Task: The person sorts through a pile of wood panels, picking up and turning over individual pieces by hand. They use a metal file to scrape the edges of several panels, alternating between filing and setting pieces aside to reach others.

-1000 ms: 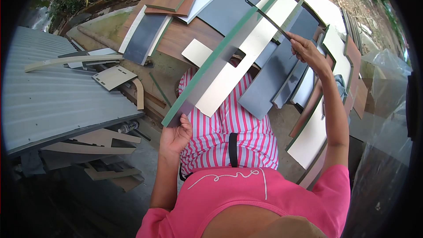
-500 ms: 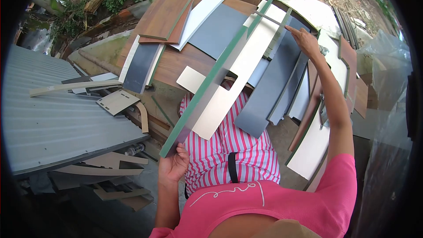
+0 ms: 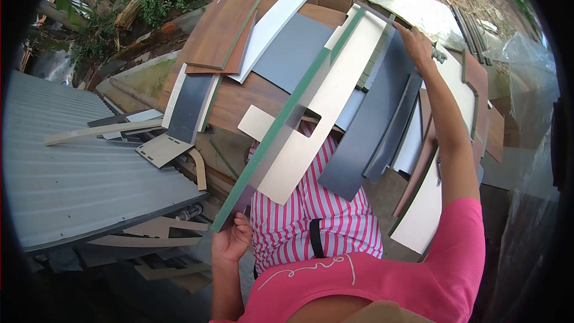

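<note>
A long green-edged board [image 3: 276, 128] is tilted on its edge and slants from my lap toward the far side of the pile. My left hand [image 3: 234, 236] is closed around its near end. At the far end, my right hand [image 3: 415, 45] grips a thin flat file [image 3: 378, 14], which lies across the board's end; the contact there is too small to make out. Beneath the board lies a pale board [image 3: 290, 170] with a rectangular notch. Dark grey boards [image 3: 359, 149] rest just to the right, below my right forearm.
Brown wood-grain boards [image 3: 221, 30], a white strip [image 3: 275, 30] and a grey panel [image 3: 293, 48] are stacked at the far left. A corrugated metal sheet [image 3: 78, 161] with offcuts fills the left side. Clear plastic sheeting [image 3: 526, 137] hangs at right.
The green-edged board's near end has shifted slightly toward me with my left hand. My right hand and the file have moved a little away and to the right, toward the board's far tip.
</note>
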Tool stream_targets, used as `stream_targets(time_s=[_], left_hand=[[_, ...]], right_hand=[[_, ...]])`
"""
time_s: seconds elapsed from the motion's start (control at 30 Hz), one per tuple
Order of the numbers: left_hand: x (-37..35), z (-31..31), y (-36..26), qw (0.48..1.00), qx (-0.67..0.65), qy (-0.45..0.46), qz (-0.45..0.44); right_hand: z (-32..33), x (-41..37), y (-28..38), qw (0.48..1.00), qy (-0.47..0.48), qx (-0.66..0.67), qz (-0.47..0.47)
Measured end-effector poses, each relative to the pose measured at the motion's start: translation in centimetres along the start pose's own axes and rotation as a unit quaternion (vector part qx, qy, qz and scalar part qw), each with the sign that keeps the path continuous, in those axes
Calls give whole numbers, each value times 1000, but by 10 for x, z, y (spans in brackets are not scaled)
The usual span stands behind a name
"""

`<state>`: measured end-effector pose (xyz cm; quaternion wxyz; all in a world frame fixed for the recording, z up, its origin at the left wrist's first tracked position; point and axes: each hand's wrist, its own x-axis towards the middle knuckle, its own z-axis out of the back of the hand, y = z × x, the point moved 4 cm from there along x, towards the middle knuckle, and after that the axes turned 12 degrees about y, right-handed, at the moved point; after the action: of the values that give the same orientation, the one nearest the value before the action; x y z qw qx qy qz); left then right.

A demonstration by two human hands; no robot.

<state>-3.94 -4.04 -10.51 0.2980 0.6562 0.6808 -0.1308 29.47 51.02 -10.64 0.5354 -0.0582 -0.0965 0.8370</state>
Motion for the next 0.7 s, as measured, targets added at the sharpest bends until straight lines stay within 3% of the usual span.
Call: stream_targets(time_s=[0.07,0.1,0.2,0.23,0.3,0.37,0.43,0.47,0.5,0.57,0.6,0.63,0.7], left_hand=[[0,-3,-2,1000,9,-1,0],[0,-2,-3,1000,17,0,-6],[-2,-2,-7,999,31,-1,-14],[-2,-2,-8,999,38,-2,-18],[-2,-5,-6,999,42,-2,-10],[-1,-7,-5,999,45,-1,-8],[1,-8,-2,998,65,4,-8],[2,-8,-5,998,67,3,-6],[1,-7,-7,999,40,3,4],[0,-7,-8,1000,14,7,16],[-3,-9,-9,999,36,8,10],[-6,-10,-11,998,58,6,5],[-6,-7,-11,999,48,7,7]], right_hand=[[0,7,-13,989,-12,37,-145],[11,6,-1,989,-14,35,-146],[31,-11,46,987,-41,7,158],[17,-5,35,987,-41,7,156],[4,12,-3,996,41,29,-74],[2,14,8,996,20,27,-82],[15,-1,52,995,-62,5,81],[25,-11,70,978,-47,21,202],[14,-7,59,979,-45,23,199],[-17,16,-1,993,-25,-2,-117],[-12,15,-13,979,17,84,-186],[-7,11,-3,979,17,85,-186],[5,-4,35,998,-35,45,-8]])
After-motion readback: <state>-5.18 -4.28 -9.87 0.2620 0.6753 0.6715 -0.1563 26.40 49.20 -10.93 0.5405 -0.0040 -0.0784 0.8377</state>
